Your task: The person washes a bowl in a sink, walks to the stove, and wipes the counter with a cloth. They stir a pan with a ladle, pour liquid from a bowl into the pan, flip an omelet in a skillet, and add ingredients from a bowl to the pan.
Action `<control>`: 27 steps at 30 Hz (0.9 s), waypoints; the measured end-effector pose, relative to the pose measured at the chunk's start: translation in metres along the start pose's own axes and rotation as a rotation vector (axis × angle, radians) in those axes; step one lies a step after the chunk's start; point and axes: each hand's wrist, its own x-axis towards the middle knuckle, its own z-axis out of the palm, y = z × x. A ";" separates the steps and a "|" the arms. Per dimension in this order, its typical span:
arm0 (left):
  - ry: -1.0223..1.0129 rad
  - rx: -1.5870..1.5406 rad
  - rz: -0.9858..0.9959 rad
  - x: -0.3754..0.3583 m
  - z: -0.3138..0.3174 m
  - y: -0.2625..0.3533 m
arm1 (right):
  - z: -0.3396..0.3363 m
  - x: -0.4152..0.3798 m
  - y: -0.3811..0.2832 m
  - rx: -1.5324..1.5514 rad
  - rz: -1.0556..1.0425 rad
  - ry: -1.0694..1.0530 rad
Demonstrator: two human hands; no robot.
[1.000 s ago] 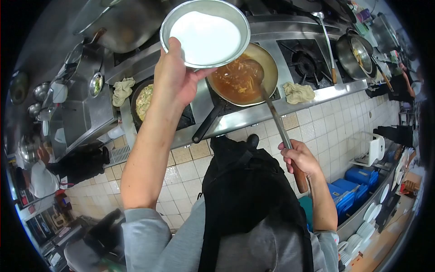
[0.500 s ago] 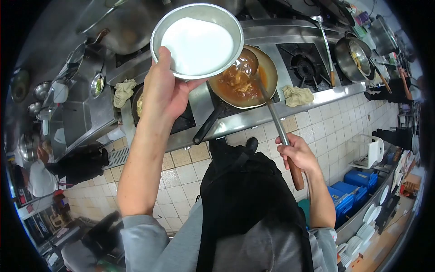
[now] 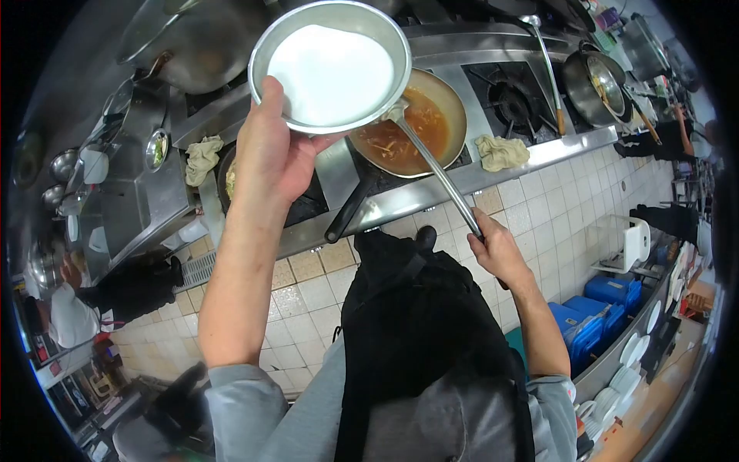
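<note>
My left hand (image 3: 281,158) grips a round metal bowl (image 3: 402,65) by its near side, thumb over the rim, holding it above the stove. White liquid (image 3: 331,77) lies in the bowl. Behind and below it, a frying pan (image 3: 456,100) with a black handle (image 3: 350,214) sits on the stove, holding brown sauce (image 3: 419,142) with pale strips. My right hand (image 3: 500,245) is closed round the handle of a long metal ladle (image 3: 439,171). The ladle's head is over the pan, close to the bowl's lower right edge and partly hidden by it.
Two folded cloths (image 3: 502,154) (image 3: 203,160) lie on the stove edge. Right of the pan are a gas burner (image 3: 504,104), another long-handled utensil (image 3: 548,69) and a metal pot (image 3: 581,91). My left forearm partly covers another pan (image 3: 229,171). A person (image 3: 73,314) stands far left.
The ladle has come up out of the sauce, and its head has shifted left toward the bowl. My right hand has turned and risen slightly. The bowl has moved slightly up and left.
</note>
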 end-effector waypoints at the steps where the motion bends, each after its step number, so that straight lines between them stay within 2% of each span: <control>1: 0.009 0.004 -0.001 0.001 0.000 -0.001 | -0.001 -0.004 0.005 0.001 0.006 0.003; 6: 0.000 -0.017 -0.028 0.005 0.001 -0.001 | -0.014 -0.034 0.029 -0.098 -0.009 0.033; 9: -0.008 -0.006 -0.034 0.006 0.001 -0.002 | -0.035 -0.053 0.006 -0.126 0.101 0.006; 13: -0.025 0.013 -0.039 0.010 -0.002 -0.003 | -0.044 -0.083 -0.011 -0.048 0.047 0.075; 15: -0.023 0.004 -0.035 0.012 -0.002 -0.003 | -0.054 -0.094 -0.028 0.104 0.337 -0.063; 23: -0.036 0.033 -0.055 0.023 -0.010 -0.003 | -0.043 -0.104 -0.032 0.179 0.387 -0.151; 27: -0.024 0.029 -0.065 0.017 -0.012 0.002 | -0.017 -0.085 -0.016 0.135 0.308 -0.095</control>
